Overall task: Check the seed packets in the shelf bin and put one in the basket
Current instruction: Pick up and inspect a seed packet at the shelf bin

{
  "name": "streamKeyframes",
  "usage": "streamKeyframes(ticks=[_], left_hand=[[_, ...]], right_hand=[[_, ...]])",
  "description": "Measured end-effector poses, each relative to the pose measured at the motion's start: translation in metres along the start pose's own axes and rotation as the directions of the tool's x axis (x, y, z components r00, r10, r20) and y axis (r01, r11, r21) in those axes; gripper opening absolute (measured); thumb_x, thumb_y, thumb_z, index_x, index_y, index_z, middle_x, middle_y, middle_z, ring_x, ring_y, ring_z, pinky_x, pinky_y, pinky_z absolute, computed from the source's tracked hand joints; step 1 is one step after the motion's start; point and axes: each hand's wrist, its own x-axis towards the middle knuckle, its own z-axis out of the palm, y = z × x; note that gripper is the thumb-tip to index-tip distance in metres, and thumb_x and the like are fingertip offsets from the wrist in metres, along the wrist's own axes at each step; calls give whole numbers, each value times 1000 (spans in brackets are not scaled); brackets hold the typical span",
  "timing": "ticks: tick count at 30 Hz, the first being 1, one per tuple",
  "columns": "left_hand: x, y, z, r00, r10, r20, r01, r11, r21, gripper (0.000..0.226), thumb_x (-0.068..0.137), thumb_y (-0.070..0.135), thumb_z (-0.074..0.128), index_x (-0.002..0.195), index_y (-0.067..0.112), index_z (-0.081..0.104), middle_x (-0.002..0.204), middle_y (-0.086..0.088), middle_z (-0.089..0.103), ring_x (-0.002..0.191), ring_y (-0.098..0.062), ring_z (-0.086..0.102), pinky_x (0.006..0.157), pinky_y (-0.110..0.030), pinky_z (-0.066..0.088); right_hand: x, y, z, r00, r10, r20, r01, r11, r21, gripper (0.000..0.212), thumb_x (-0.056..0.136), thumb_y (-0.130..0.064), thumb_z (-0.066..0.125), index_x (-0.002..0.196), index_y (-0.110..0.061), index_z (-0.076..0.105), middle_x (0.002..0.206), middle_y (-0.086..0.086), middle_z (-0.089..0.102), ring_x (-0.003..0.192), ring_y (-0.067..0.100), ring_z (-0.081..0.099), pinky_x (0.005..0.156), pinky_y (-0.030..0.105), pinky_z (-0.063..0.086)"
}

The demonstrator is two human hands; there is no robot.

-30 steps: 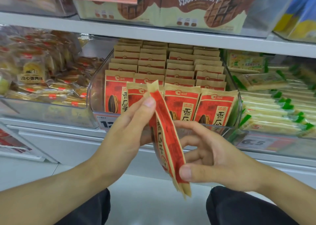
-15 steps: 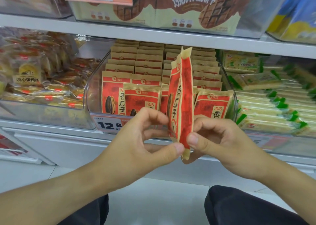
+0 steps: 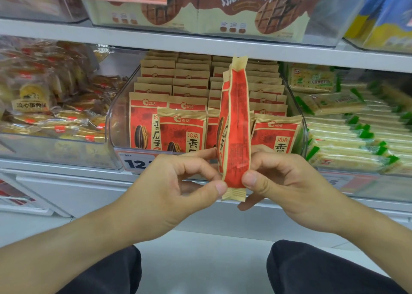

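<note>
Red and kraft-brown, the seed packet (image 3: pixel 235 124) stands upright and edge-on to the camera, held in the air in front of the clear shelf bin (image 3: pixel 112 119) near the front edge of the shelf (image 3: pixel 66 173). Both hands hold it at its lower end. The left hand (image 3: pixel 178 188) pinches the bottom left edge between thumb and curled fingers (image 3: pixel 200 162); the right hand (image 3: pixel 287 182) pinches the bottom right edge, its thumb pressed on the red face just above the crimped bottom seal, its other fingers curled behind the packet.

Behind it, the bin holds rows of matching sunflower seed packets (image 3: pixel 181 133) standing upright, with a price tag (image 3: pixel 136 162) clipped to the bin's front. At the left end of the shelf a second clear bin holds wrapped pastries (image 3: pixel 44 106). At the right end lie stacked green-and-cream cracker packs (image 3: pixel 347 137). On the shelf above sit brown-and-cream boxes of chocolate wafer biscuits (image 3: pixel 245 8). Dark trouser knees (image 3: pixel 312 269) show at the bottom, above a pale floor.
</note>
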Motion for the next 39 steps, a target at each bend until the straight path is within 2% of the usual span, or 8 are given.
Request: streamKeyframes(ticks=[3,7,14,20,23,26,33,39], left_hand=[[-3,3,1,1000,-11,-16,10,1000,-25,17,80,19,77,92,10,70,113,8,75,110,-10,69,87,-18,54],[-5,7,3,999,-31,-9,29,989,-142,50,78,36,74,120,15,56,116,1,74,110,-17,70,89,-21,55],[-3,3,7,997,-59,-59,55,996,-68,43,88,23,71,127,28,52,112,8,75,103,-15,73,84,-27,60],[-3,3,-1,987,-133,88,143,983,-117,46,95,13,62,135,27,44,116,-2,75,104,-22,73,77,-36,63],[-5,2,-4,950,-176,257,201,977,-74,48,95,10,58,138,26,43,119,-8,73,104,-27,73,78,-41,63],[-8,2,-4,918,-198,343,222,974,-34,49,97,11,56,141,27,40,121,-10,72,104,-29,73,80,-42,62],[-3,3,-1,988,-154,-13,155,988,22,46,84,39,60,128,32,49,113,11,73,103,-11,72,82,-37,61],[-5,7,8,990,-83,-113,100,982,157,46,75,44,68,121,41,59,105,28,70,98,2,69,76,-18,58]], right_hand=[[0,-2,0,999,-14,-39,13,999,-41,46,74,-61,78,88,-17,76,114,-2,64,99,23,69,72,44,64],[-2,-4,1,985,-64,-160,18,960,-278,46,63,-71,80,79,-29,69,101,-11,60,96,17,67,80,42,62],[-5,-7,12,966,-104,-237,-6,907,-421,44,57,-67,79,79,-33,62,95,-13,56,91,13,65,64,37,62],[-4,-13,6,960,-20,-281,-48,971,-233,39,65,-59,75,81,-32,52,92,-3,74,80,20,74,67,51,63],[-4,-14,1,957,16,-289,-72,981,-182,46,68,-56,74,104,-35,56,99,-5,69,84,16,73,70,43,64],[-3,-16,0,970,84,-229,-94,995,-35,44,78,-40,68,117,-22,57,100,1,76,86,19,77,65,31,62],[-7,-16,1,978,123,-170,-128,992,-15,33,80,-32,67,104,-11,57,91,11,77,79,29,78,62,42,64],[-11,-11,8,994,40,-99,-55,986,-156,12,85,-40,68,96,-35,66,101,2,75,89,27,74,75,50,62]])
